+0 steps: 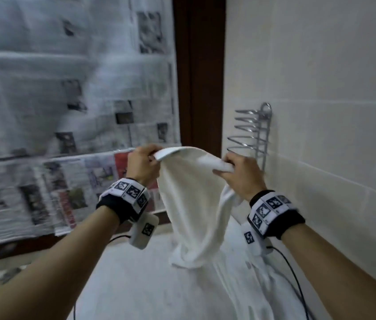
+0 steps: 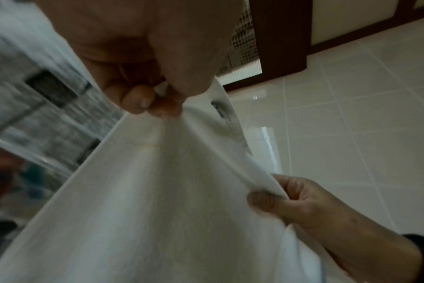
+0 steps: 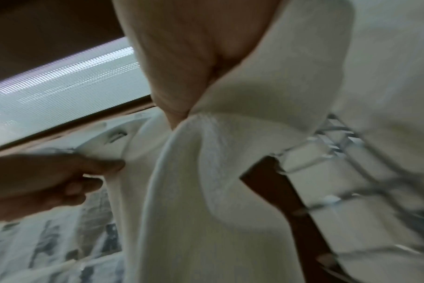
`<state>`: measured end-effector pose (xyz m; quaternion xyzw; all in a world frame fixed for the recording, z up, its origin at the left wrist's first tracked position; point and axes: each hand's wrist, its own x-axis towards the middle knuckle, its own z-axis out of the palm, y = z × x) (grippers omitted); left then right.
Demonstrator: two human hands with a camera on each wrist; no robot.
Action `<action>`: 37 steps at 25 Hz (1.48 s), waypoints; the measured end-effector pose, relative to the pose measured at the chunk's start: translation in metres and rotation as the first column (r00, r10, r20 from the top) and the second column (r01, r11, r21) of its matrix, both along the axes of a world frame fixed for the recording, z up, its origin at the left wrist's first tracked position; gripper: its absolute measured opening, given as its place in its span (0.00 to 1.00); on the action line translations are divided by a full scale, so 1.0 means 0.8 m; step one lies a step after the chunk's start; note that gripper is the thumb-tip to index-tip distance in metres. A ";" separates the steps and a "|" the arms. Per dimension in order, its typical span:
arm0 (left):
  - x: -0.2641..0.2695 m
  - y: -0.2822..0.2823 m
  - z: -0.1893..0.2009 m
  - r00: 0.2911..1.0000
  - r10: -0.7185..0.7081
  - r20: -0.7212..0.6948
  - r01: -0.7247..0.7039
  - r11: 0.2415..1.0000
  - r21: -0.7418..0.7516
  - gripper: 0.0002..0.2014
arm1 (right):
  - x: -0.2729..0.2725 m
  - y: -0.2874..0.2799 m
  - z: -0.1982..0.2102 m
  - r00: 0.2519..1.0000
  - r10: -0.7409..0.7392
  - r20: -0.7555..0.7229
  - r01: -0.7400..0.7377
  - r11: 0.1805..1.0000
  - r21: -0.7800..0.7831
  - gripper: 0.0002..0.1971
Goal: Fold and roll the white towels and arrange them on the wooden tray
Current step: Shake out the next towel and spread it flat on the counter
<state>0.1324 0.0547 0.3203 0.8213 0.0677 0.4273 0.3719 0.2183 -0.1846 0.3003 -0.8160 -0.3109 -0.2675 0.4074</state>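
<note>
The wooden tray of your task appears in none of the three views. All views are smeared by motion blur; the newspaper (image 1: 67, 112) covering the left side is unreadable, and the clutter at the lower-left corner of the head view cannot be identified. The wrist views are largely filled by cloth and palm, so most of your fingers are hidden.

Your left hand (image 1: 143, 163) pinches one upper corner of the white towel (image 1: 189, 204) between thumb and curled fingers; the left wrist view confirms the pinch. Your right hand (image 1: 240, 174) grips the opposite upper edge, fingers closed round bunched cloth. The towel is held in the air in front of you, top edge sagging between the hands, its body hanging in soft folds. Its lower end gathers on or just above the pale surface (image 1: 136, 285); contact cannot be confirmed. More white cloth (image 1: 256, 285) lies on the surface below your right wrist.

A metal wire rack (image 1: 251, 132) is fixed to the tiled wall (image 1: 332, 112) behind your right hand.
</note>
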 end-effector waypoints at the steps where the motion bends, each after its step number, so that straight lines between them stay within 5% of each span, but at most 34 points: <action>1: -0.021 0.019 0.018 0.999 0.036 0.032 -0.036 0.999 -0.020 0.09 | -0.004 0.026 0.034 0.996 0.085 0.028 -0.085 0.996 -0.013 0.11; 7: -0.117 0.073 0.104 0.983 -0.005 0.186 0.050 0.970 -0.239 0.08 | -0.032 0.132 0.173 0.938 0.336 0.078 -0.326 0.938 -0.118 0.12; 18: -0.182 0.188 0.161 0.983 0.166 0.076 -0.137 0.945 -0.296 0.08 | -0.005 0.117 0.228 0.986 0.163 0.037 -0.154 0.971 -0.182 0.10; 26: -0.202 0.186 0.168 0.846 0.520 0.118 -0.528 0.848 0.046 0.11 | -0.009 0.118 0.220 0.979 0.138 0.151 -0.138 0.990 -0.012 0.09; 29: -0.210 0.181 0.170 0.869 0.490 0.065 -0.491 0.871 -0.006 0.09 | -0.021 0.112 0.220 0.980 0.189 0.054 -0.189 0.982 -0.017 0.10; 32: -0.222 0.165 0.179 0.894 0.417 0.165 -0.389 0.904 -0.177 0.06 | -0.043 0.098 0.221 0.970 0.241 0.026 -0.242 0.965 0.105 0.13; 37: -0.256 0.141 0.214 0.948 0.161 0.273 -0.039 0.914 -0.404 0.09 | -0.097 0.071 0.244 0.827 0.555 -0.091 -0.483 0.783 0.392 0.10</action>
